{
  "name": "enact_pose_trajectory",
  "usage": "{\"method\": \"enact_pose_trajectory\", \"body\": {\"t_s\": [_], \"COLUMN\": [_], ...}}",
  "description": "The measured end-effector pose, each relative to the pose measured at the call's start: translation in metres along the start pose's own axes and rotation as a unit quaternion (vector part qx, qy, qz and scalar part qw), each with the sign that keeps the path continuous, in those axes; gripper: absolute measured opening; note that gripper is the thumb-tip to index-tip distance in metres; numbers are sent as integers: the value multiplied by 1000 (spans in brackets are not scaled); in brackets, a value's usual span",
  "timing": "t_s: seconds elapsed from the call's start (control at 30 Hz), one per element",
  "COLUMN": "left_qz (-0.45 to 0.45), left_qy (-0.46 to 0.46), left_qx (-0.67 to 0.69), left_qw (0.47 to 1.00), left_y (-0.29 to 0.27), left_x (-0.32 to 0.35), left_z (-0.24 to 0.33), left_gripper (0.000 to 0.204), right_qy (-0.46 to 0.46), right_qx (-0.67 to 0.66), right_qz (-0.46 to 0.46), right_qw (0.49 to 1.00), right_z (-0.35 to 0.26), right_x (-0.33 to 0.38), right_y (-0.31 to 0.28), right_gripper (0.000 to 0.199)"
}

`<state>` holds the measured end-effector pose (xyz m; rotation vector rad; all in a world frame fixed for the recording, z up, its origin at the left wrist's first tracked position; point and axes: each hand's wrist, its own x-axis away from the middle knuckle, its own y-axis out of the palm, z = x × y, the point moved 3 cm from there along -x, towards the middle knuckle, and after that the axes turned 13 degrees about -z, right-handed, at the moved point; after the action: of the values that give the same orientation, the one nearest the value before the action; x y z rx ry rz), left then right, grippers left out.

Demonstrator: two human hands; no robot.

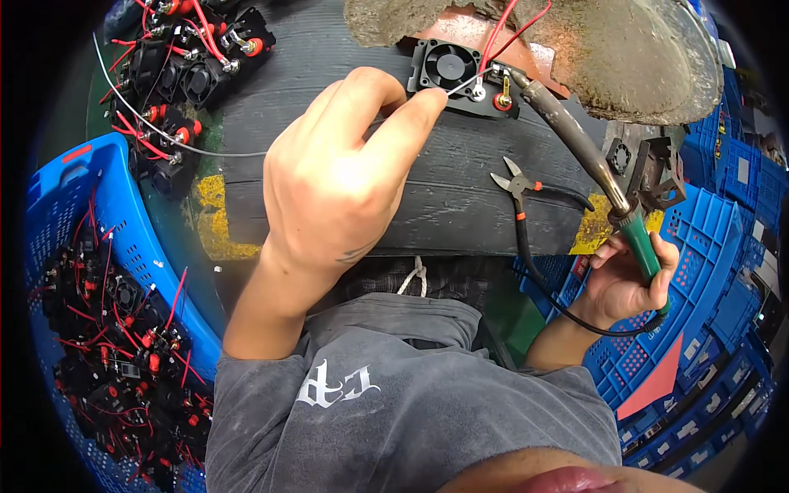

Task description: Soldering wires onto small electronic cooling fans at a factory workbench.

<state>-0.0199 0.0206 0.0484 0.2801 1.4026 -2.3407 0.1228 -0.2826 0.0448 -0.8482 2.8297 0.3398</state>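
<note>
My left hand (337, 177) pinches a thin grey solder wire (197, 153), whose end runs to the terminals of a black panel with a small fan (450, 67). In my right hand (616, 283) is a soldering iron (575, 140), held by its green handle. Its tip meets the panel's right side at a metal terminal, close to the solder's end. Two red wires (496, 37) rise from that area, and a gold-coloured terminal with a red ring (503, 100) sits beside it. Whether the solder touches the tip is too small to tell.
Diagonal cutters (518, 187) lie on the black work surface (460, 214). Several wired fan panels (197, 78) are piled at the far left, more in a blue crate (131, 189). A grey, crusted slab (641, 66) overhangs the far right. Blue crates (699, 238) stand at right.
</note>
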Motion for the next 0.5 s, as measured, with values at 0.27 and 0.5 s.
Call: {"method": "enact_pose_trajectory", "body": {"t_s": [0.27, 0.5], "left_qz": [7, -1], "left_qy": [-9, -7], "left_qx": [31, 20], "left_qw": [999, 1000], "left_y": [-1, 0], "left_x": [1, 1], "left_z": [1, 1], "left_gripper": [31, 30], "right_qy": [0, 3], "right_qx": [11, 18], "right_qz": [6, 10], "right_qw": [1000, 1000], "right_z": [-1, -1], "right_x": [-4, -5], "right_y": [-2, -3], "right_gripper": [52, 52]}}
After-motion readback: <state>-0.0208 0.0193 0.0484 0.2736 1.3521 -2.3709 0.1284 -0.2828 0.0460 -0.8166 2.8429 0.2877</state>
